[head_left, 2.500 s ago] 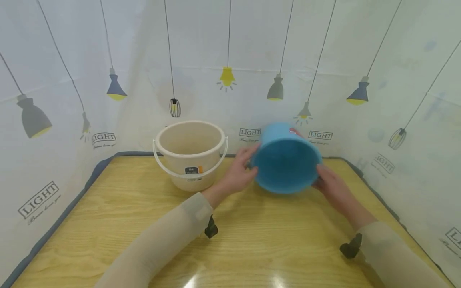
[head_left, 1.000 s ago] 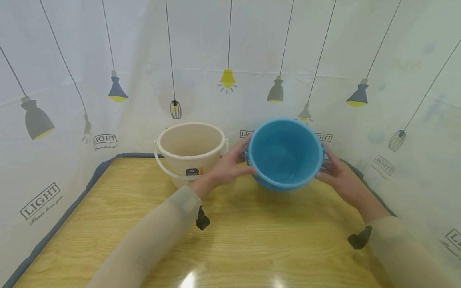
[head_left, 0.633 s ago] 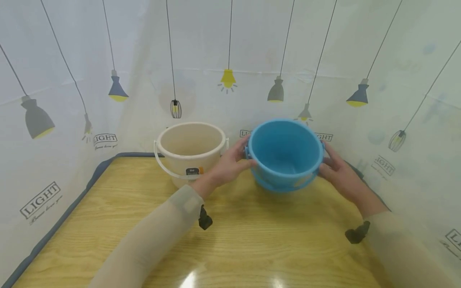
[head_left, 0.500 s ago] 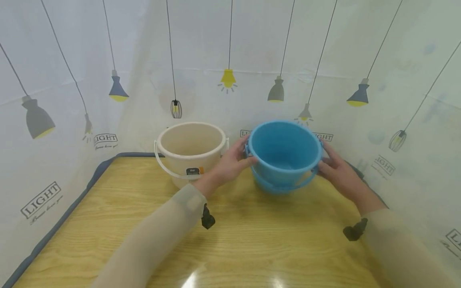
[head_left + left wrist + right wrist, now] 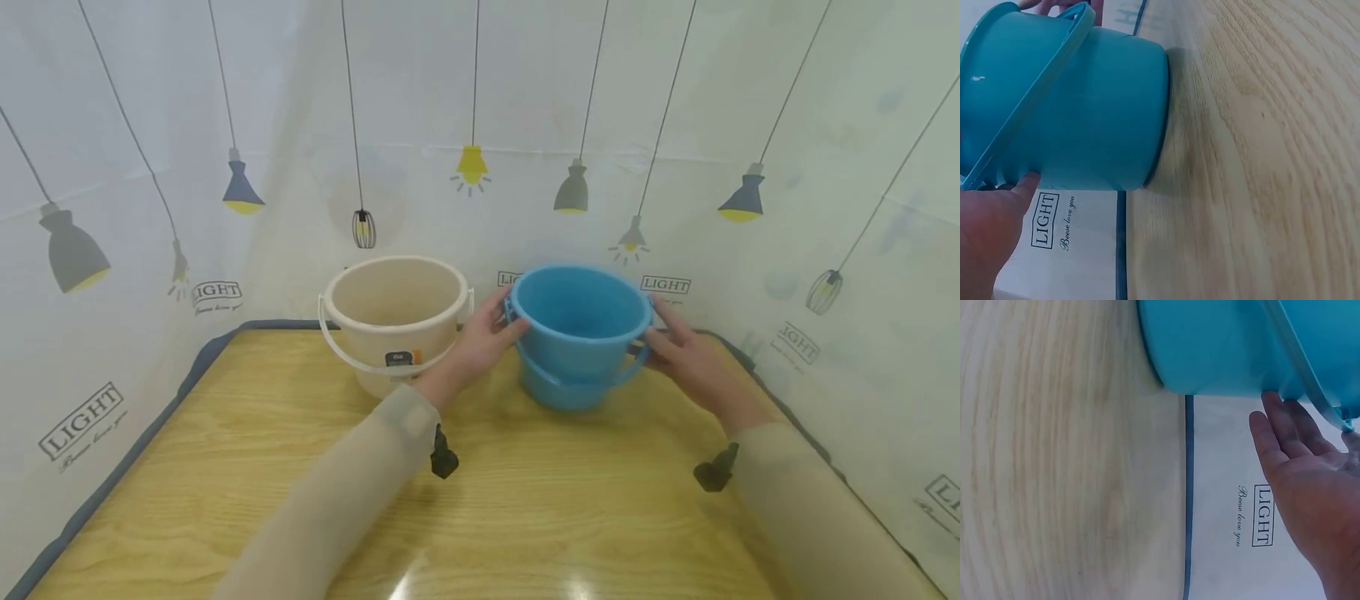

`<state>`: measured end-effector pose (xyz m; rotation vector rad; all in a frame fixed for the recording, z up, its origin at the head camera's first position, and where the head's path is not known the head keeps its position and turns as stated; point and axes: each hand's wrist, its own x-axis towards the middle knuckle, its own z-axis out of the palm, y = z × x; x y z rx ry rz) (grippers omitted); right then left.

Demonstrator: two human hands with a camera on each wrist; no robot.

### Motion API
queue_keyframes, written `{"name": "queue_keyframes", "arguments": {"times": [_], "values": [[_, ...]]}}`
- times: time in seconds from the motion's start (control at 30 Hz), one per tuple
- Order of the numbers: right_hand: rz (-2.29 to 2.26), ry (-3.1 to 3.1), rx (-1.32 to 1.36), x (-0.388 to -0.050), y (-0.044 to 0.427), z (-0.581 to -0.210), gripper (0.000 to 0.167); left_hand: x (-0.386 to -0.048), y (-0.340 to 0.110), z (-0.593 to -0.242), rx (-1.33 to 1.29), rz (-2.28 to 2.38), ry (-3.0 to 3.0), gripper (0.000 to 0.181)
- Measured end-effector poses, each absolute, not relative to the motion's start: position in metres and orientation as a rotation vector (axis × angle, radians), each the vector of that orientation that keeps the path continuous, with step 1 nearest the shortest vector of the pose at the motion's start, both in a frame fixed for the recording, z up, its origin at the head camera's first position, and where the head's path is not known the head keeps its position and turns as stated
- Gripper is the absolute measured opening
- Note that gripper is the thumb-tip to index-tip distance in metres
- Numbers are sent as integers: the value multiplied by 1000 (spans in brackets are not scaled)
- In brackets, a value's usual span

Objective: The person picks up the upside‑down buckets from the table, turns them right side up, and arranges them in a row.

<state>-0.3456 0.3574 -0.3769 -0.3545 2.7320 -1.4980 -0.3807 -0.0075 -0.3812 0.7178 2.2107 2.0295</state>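
Observation:
A blue bucket [image 5: 577,367] stands upright on the table, its blue handle [image 5: 555,375] hanging down across the front. My left hand [image 5: 480,342] holds its left side just below the rim, thumb on the front and the other fingers partly hidden behind. At the bucket's right side, my right hand [image 5: 690,358] touches the wall near the handle's end; the right wrist view shows the fingers [image 5: 1279,428] nearly straight. A cream bucket [image 5: 397,333] with a white handle stands to the left, partly behind my left wrist.
The wood-grain table [image 5: 525,500] has a dark blue edge strip [image 5: 150,433] along its back and sides. Behind it hangs a white sheet [image 5: 420,100] printed with lamps and lettering, close behind both buckets.
The blue bucket, whose opening faced toward me, has been tilted upright and lowered onto the table. Both hands have stayed at its sides, moving slightly left with it. The cream bucket stays put.

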Motion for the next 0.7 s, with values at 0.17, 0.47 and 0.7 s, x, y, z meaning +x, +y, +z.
{"name": "queue_keyframes", "arguments": {"times": [0.17, 0.47, 0.7], "values": [[-1624, 2606, -440, -353, 352, -381, 77, -386, -6, -384, 639, 2074, 2169, 82], [-1800, 2390, -486, -361, 346, -377, 77, -391, -6, -384, 557, 2142, 2073, 81], [-1827, 2371, -427, -360, 343, -374, 81, -392, -3, -386, 557, 2145, 2095, 79]]}}
